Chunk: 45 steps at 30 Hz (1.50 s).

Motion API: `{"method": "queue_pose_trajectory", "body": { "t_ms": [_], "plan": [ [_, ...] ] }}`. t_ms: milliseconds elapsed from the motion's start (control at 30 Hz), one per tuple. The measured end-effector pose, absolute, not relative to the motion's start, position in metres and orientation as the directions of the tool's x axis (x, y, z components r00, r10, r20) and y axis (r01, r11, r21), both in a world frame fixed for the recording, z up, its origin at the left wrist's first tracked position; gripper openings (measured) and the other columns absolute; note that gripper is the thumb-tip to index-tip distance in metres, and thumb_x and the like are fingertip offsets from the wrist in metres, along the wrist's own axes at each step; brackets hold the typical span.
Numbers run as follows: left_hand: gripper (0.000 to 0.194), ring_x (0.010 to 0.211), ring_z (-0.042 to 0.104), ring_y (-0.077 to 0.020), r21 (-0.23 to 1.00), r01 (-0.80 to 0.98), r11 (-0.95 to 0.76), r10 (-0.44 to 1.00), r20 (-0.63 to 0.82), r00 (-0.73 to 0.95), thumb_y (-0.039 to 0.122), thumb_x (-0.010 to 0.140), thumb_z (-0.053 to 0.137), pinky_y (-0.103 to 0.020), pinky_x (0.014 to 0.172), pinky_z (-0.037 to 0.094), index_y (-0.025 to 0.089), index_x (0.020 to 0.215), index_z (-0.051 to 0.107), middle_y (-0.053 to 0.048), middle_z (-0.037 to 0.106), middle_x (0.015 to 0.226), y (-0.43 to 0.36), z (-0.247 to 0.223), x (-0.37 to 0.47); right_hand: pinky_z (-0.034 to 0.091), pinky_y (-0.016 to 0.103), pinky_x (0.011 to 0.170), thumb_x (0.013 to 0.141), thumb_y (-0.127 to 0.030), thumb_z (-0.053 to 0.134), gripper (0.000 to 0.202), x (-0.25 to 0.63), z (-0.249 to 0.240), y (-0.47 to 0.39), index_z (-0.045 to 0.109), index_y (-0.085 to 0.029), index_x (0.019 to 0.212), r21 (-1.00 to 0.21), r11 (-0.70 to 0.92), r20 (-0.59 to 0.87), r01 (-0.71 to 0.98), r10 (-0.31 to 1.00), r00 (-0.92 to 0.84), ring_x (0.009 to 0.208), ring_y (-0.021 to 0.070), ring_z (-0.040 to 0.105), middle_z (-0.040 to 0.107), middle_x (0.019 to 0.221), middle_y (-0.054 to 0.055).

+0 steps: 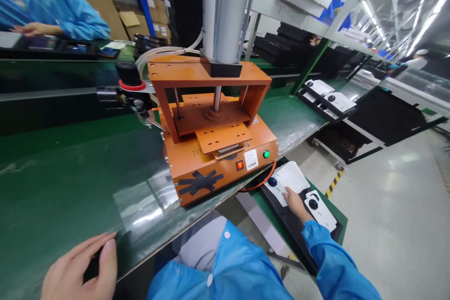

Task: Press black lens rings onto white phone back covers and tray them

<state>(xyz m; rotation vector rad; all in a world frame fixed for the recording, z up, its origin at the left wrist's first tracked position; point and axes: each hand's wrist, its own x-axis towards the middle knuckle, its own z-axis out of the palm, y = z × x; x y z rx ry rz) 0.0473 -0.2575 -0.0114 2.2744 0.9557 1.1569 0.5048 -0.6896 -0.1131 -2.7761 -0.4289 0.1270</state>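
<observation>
Over the green workbench (87, 197), at its near left, my left hand (84, 267) is open, with fingers stretched out and the thumb apart; I see nothing held in it. My right hand (294, 201) reaches down to the right and grips the edge of a white phone back cover (278, 191) with a round dark camera ring. That cover lies at a black tray (291, 225) on a low green side table. In the same tray are a second white phone cover (319, 211) and a white sheet or pad (292, 176), whose kind is unclear.
An orange pneumatic press (225, 164) with a tall cylinder stands on the bench between my hands. Its red switch (239, 165) and green button (266, 154) face me. More white covers (337, 101) sit in trays at the right. A co-worker in blue (70, 4) works across the bench.
</observation>
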Motion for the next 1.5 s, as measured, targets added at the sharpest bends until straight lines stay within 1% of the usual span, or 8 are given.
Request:
{"method": "queue_pose_trajectory", "body": {
  "t_ms": [133,300,400,500,667,967,1333,1500],
  "plan": [
    [0.022,0.1,0.068,-0.031,0.434,0.481,-0.762,0.643,0.596,0.481,0.036,0.097,0.06,-0.05,0.098,0.052,0.024,0.112,0.07,-0.008,0.073,0.112,-0.255,0.001,0.056,0.052,0.041,0.096,0.088,-0.025,0.057,0.035,0.507,-0.124,-0.685,0.068,-0.011,0.117,-0.197,-0.917,0.024,0.348,0.35,0.936,0.105,0.03,0.068,0.072,0.11,0.018],
    [0.042,0.126,0.061,-0.0348,0.285,0.389,-0.876,0.482,0.506,0.715,0.031,0.096,0.063,-0.053,0.105,0.05,0.028,0.138,0.061,-0.009,0.065,0.143,-0.253,-0.001,0.062,0.054,0.05,0.087,0.087,-0.03,0.053,0.042,0.502,-0.124,-0.684,0.068,-0.011,0.121,-0.094,-0.908,0.08,0.409,0.403,0.912,0.105,0.0368,0.066,0.07,0.114,0.022],
    [0.042,0.137,0.054,-0.0364,0.249,0.423,-0.871,0.491,0.421,0.763,0.03,0.098,0.062,-0.056,0.105,0.051,0.029,0.139,0.061,-0.007,0.065,0.145,-0.266,0.001,0.063,0.053,0.057,0.075,0.086,-0.037,0.048,0.046,0.503,-0.13,-0.69,0.07,-0.011,0.117,-0.082,-0.883,0.151,0.462,0.447,0.881,0.102,0.0456,0.066,0.069,0.111,0.027],
    [0.038,0.138,0.054,-0.0329,0.293,0.475,-0.83,0.557,0.399,0.728,0.025,0.099,0.06,-0.056,0.109,0.049,0.026,0.136,0.064,-0.008,0.067,0.141,-0.282,0.003,0.059,0.052,0.057,0.062,0.087,-0.045,0.052,0.041,0.507,-0.145,-0.682,0.072,-0.021,0.114,-0.097,-0.76,0.416,0.642,0.555,0.72,0.094,0.0477,0.069,0.071,0.103,0.021],
    [0.038,0.137,0.055,-0.0304,0.367,0.477,-0.798,0.598,0.39,0.7,0.02,0.097,0.061,-0.055,0.113,0.047,0.023,0.135,0.064,-0.009,0.067,0.142,-0.307,0.005,0.041,0.06,0.056,0.071,0.083,-0.028,0.068,0.026,0.449,-0.142,-0.616,0.071,-0.035,0.109,-0.289,-0.263,0.447,0.921,0.813,0.372,0.081,0.0371,0.073,0.074,0.096,0.01],
    [0.021,0.112,0.067,-0.0232,0.602,0.466,-0.649,0.756,0.437,0.488,0.023,0.102,0.055,-0.043,0.1,0.055,0.024,0.113,0.073,-0.008,0.074,0.118,-0.268,0.03,0.028,0.061,0.04,0.07,0.092,-0.008,0.06,0.031,0.314,-0.055,-0.477,0.066,-0.024,0.118,-0.364,0.286,0.529,0.886,0.847,-0.055,0.084,0.0234,0.067,0.071,0.097,0.009],
    [0.024,0.112,0.066,-0.0222,0.619,0.535,-0.575,0.817,0.404,0.41,0.032,0.104,0.054,-0.044,0.104,0.051,0.022,0.106,0.076,-0.007,0.076,0.113,-0.214,0.025,0.046,0.055,0.034,0.07,0.094,-0.006,0.056,0.028,0.264,-0.013,-0.413,0.066,-0.02,0.116,-0.346,0.407,0.581,0.845,0.801,-0.148,0.083,0.0206,0.063,0.071,0.094,0.007],
    [0.03,0.13,0.056,-0.0286,0.6,0.549,-0.582,0.803,0.322,0.501,0.036,0.091,0.076,-0.053,0.114,0.042,0.031,0.121,0.074,-0.003,0.071,0.134,-0.18,0.02,0.081,0.053,0.033,0.077,0.1,-0.01,0.054,0.023,0.254,0.021,-0.376,0.065,-0.018,0.119,-0.401,0.41,0.516,0.819,0.84,-0.168,0.088,0.0202,0.063,0.07,0.1,0.008]
  ]
}}
